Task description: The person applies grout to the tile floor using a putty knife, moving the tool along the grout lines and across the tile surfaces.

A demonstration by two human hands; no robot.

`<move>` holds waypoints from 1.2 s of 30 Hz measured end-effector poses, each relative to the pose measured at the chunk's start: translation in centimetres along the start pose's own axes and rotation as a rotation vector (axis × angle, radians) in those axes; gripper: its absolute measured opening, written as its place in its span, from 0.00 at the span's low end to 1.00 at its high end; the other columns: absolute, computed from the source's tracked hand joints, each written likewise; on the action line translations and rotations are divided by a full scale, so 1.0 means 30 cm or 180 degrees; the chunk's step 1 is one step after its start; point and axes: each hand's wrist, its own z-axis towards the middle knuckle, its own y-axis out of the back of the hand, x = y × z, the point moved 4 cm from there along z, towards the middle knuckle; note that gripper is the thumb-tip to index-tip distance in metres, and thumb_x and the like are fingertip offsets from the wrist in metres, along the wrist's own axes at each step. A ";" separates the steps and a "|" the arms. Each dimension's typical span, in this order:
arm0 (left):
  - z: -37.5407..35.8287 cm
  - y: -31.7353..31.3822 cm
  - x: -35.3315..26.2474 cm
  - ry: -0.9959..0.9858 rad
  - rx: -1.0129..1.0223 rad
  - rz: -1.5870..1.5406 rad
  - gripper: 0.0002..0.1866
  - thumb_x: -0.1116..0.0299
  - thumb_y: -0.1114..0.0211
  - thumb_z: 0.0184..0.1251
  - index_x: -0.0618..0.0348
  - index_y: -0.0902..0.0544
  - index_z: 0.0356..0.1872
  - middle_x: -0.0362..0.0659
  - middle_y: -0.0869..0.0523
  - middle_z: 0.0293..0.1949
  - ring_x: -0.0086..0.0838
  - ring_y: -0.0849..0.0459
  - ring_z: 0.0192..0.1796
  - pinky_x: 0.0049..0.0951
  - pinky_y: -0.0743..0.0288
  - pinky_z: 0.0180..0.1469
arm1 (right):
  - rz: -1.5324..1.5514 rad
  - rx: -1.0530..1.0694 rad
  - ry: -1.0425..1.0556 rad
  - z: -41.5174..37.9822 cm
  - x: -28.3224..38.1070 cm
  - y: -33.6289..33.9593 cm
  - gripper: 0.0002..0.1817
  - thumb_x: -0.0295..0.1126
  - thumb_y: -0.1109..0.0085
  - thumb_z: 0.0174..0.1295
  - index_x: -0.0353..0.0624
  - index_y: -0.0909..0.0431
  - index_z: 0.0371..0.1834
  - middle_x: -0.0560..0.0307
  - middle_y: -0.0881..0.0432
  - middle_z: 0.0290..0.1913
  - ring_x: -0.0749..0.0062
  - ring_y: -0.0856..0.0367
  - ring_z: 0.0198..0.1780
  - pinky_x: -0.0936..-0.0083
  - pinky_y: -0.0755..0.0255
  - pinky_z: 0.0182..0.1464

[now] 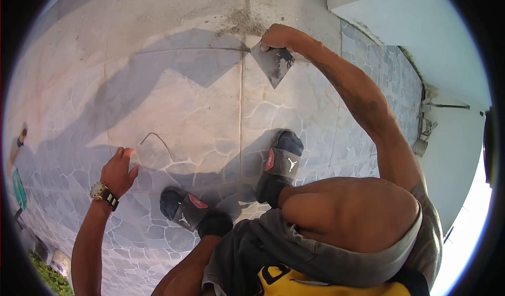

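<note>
watching from my end through the head camera, i have the right hand (277, 37) reaching far out, its fingers and thumb pinched tight on the top of a dark plate (272, 64). the plate is over the pale floor (310, 106), just beside a scatter of loose grit (243, 22), with one corner pointing back toward the feet. gripping it at the far end seems to leave most of its face and the near corner uncovered; i can't tell whether an edge touches the floor. pale patches mark its right side. my left hand (120, 172) holds nothing that i can see: the fingers are loosely curled, the thumb apart from them, probably out to the side for balance, given how low the body sits over bent knees. nearest to it, a thin bent wire (163, 142) lies loose on the floor, not touched by either hand. the sandals (286, 162) are planted apart, one a little ahead, which i'd judge steadies the long reach. a watch (103, 195) circles the left wrist.
</note>
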 end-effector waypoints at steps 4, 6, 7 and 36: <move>0.005 0.013 -0.003 0.0052 0.0008 -0.0071 0.23 0.64 0.30 0.63 0.57 0.27 0.57 0.50 0.21 0.51 0.51 0.16 0.49 0.48 0.20 0.48 | -0.0445 -0.0138 -0.0350 -0.069 -0.180 0.083 0.20 0.31 0.37 0.44 0.23 0.16 0.36 0.37 0.15 0.35 0.56 0.19 0.33 0.56 0.29 0.33; 0.001 0.010 0.007 0.0049 -0.0005 -0.0101 0.24 0.64 0.30 0.63 0.57 0.27 0.58 0.52 0.21 0.52 0.53 0.17 0.49 0.48 0.21 0.48 | -0.0296 -0.0191 -0.0973 -0.090 -0.205 0.114 0.20 0.31 0.37 0.45 0.22 0.16 0.37 0.36 0.15 0.36 0.54 0.18 0.33 0.56 0.27 0.33; -0.003 0.002 0.013 0.0041 -0.0009 -0.0077 0.24 0.64 0.30 0.63 0.57 0.27 0.57 0.52 0.21 0.52 0.53 0.17 0.49 0.48 0.20 0.48 | -0.0244 -0.0206 -0.0992 -0.108 -0.197 0.121 0.20 0.31 0.37 0.45 0.22 0.17 0.38 0.35 0.15 0.36 0.53 0.18 0.34 0.56 0.27 0.34; -0.027 0.001 0.036 0.0237 -0.0083 -0.0297 0.20 0.61 0.33 0.67 0.58 0.25 0.56 0.49 0.20 0.50 0.48 0.14 0.48 0.46 0.19 0.48 | 0.0145 0.0795 0.1243 0.175 1.211 -0.306 0.14 0.27 0.41 0.56 0.32 0.16 0.44 0.50 0.15 0.41 0.66 0.15 0.36 0.67 0.17 0.35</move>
